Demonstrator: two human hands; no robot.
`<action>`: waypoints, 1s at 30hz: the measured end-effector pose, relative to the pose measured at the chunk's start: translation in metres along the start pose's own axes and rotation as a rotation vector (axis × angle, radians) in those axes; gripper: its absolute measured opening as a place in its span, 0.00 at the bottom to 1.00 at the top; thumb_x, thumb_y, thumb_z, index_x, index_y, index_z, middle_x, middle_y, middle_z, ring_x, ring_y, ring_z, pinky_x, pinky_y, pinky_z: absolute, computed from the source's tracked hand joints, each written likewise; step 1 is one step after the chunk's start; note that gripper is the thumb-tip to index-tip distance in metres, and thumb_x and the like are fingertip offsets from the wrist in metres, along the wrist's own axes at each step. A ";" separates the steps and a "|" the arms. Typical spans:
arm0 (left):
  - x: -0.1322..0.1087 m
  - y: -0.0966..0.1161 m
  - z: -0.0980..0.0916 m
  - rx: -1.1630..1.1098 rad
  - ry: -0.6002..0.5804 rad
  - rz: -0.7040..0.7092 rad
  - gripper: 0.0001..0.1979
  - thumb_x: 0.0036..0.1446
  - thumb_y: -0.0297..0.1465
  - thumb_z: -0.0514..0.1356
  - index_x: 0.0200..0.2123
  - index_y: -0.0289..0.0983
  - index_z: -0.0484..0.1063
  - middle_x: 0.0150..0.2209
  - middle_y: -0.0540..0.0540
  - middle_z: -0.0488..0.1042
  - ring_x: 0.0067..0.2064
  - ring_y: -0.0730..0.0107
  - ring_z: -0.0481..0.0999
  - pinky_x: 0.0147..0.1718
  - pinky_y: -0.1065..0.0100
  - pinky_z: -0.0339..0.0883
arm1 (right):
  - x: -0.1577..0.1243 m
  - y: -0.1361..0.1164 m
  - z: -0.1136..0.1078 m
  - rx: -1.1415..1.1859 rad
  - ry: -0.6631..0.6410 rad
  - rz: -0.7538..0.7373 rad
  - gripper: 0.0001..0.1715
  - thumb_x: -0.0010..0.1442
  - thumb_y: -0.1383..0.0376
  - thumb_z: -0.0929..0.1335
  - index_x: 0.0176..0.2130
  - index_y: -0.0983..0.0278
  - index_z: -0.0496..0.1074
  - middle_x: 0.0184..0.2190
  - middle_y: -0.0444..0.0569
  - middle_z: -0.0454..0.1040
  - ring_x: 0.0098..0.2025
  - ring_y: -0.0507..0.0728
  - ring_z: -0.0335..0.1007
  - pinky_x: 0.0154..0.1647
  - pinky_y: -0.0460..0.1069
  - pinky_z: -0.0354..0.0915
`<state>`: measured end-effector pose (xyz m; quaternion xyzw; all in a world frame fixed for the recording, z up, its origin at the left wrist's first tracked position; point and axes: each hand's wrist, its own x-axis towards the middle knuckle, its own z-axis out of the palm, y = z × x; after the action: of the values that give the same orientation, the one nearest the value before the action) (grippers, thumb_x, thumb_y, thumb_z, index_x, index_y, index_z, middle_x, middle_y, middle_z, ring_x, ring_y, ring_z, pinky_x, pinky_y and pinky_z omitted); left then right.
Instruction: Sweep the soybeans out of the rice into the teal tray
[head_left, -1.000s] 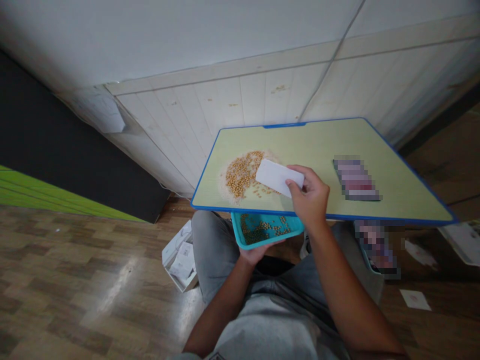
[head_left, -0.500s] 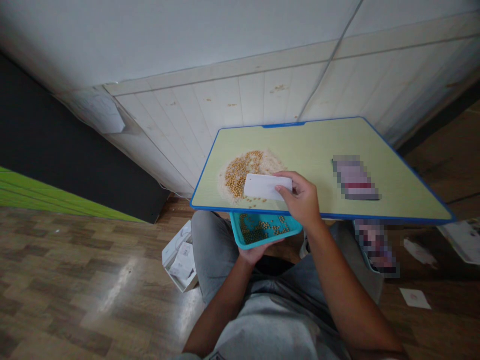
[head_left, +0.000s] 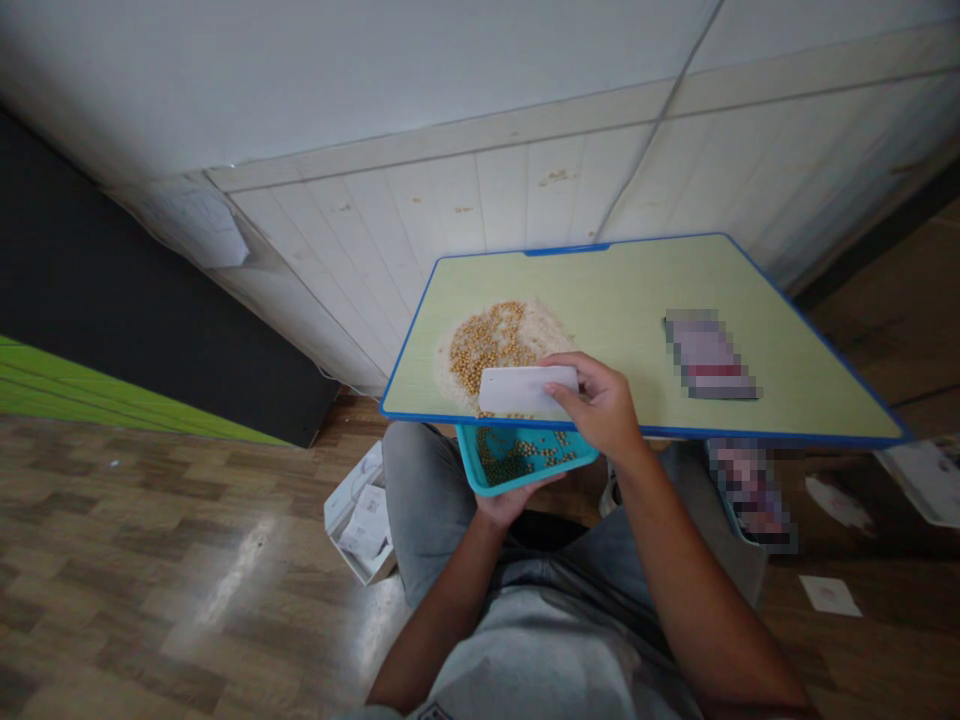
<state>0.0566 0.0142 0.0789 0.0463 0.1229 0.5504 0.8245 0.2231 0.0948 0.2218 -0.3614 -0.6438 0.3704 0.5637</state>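
Between thumb and fingers, my right hand [head_left: 602, 405] grips a flat white rectangular card [head_left: 517, 390], held at the near edge of the yellow-green tabletop [head_left: 630, 290]. Beyond the card lies a pile of yellow soybeans [head_left: 480, 345], mixed with pale rice-like grains [head_left: 544, 325]. A few beans sit between the card and the blue table edge. Just below that edge, my left hand [head_left: 504, 503] holds a turquoise plastic basket [head_left: 469, 465] from underneath, its fingers mostly hidden. Beans [head_left: 514, 460] are scattered over the basket's bottom.
A blurred-out rectangular object [head_left: 712, 355] lies at the table's right side. An open white box [head_left: 364, 530] with papers stands on the floor at left. Another blurred item [head_left: 754, 495] is right of my leg. A wall [head_left: 442, 205] stands behind the table.
My right hand has drawn the card slightly left and toward the near table edge, bringing some beans with it. The basket has shifted a little to the left.
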 end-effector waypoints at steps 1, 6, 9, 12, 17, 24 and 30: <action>0.000 0.000 0.000 0.000 0.003 0.001 0.46 0.68 0.63 0.36 0.78 0.46 0.60 0.82 0.39 0.51 0.83 0.36 0.38 0.74 0.24 0.28 | 0.000 0.000 0.000 -0.002 -0.004 -0.003 0.14 0.60 0.63 0.75 0.47 0.60 0.84 0.45 0.50 0.88 0.40 0.59 0.84 0.38 0.50 0.77; 0.000 0.000 -0.004 -0.004 0.033 0.006 0.45 0.69 0.61 0.36 0.80 0.46 0.56 0.82 0.39 0.52 0.83 0.35 0.42 0.74 0.22 0.33 | -0.001 -0.001 -0.002 0.013 -0.013 -0.023 0.13 0.60 0.62 0.75 0.46 0.60 0.84 0.43 0.50 0.87 0.39 0.58 0.83 0.36 0.49 0.76; 0.000 0.000 -0.006 -0.018 0.050 0.009 0.46 0.69 0.62 0.36 0.81 0.47 0.51 0.82 0.40 0.51 0.83 0.36 0.42 0.74 0.21 0.33 | -0.002 -0.002 -0.002 0.006 0.000 -0.005 0.14 0.60 0.61 0.75 0.46 0.60 0.84 0.42 0.49 0.87 0.35 0.57 0.82 0.33 0.48 0.74; 0.000 0.000 -0.007 -0.020 0.034 0.004 0.46 0.68 0.62 0.35 0.80 0.48 0.53 0.83 0.41 0.49 0.83 0.37 0.40 0.75 0.23 0.31 | -0.003 -0.002 0.001 -0.024 0.059 -0.002 0.14 0.61 0.61 0.74 0.47 0.60 0.84 0.43 0.49 0.87 0.35 0.57 0.81 0.32 0.48 0.73; 0.000 0.000 -0.004 -0.009 0.012 -0.004 0.45 0.68 0.62 0.35 0.78 0.48 0.60 0.82 0.42 0.51 0.83 0.38 0.39 0.75 0.25 0.29 | -0.003 0.000 0.007 -0.053 0.074 -0.021 0.14 0.62 0.62 0.74 0.49 0.59 0.84 0.46 0.51 0.87 0.41 0.59 0.83 0.37 0.50 0.75; 0.001 -0.001 0.000 0.007 -0.006 0.008 0.44 0.69 0.61 0.34 0.77 0.49 0.61 0.82 0.43 0.52 0.83 0.38 0.39 0.74 0.24 0.26 | -0.003 0.000 0.008 -0.104 0.023 -0.050 0.13 0.64 0.62 0.73 0.48 0.59 0.85 0.45 0.49 0.87 0.41 0.59 0.83 0.40 0.51 0.74; 0.001 -0.002 -0.002 0.014 0.002 0.014 0.45 0.67 0.62 0.38 0.79 0.48 0.57 0.83 0.43 0.49 0.83 0.34 0.41 0.75 0.24 0.30 | -0.003 -0.001 0.008 -0.093 0.007 -0.050 0.12 0.64 0.59 0.74 0.47 0.59 0.85 0.45 0.50 0.87 0.43 0.60 0.83 0.41 0.51 0.75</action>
<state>0.0582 0.0143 0.0764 0.0525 0.1272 0.5551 0.8203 0.2152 0.0911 0.2209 -0.3725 -0.6671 0.3245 0.5577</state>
